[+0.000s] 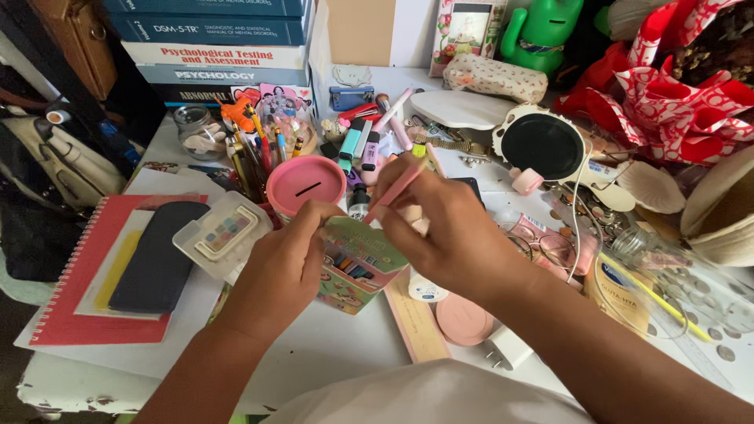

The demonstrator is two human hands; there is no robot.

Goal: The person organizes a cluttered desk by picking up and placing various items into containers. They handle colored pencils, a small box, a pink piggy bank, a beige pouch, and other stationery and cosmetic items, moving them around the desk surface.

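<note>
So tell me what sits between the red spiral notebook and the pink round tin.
In the head view, a clear plastic case lies between the red spiral notebook and the pink round tin.

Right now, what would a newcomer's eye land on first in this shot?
Probably the two hands at centre: the left hand grips a colourful box of pens while the right hand holds a pink pen over it. Just behind sits a round pink tin with a slot in its lid, and a red spiral notebook lies at the left edge of the crowded table.
</note>
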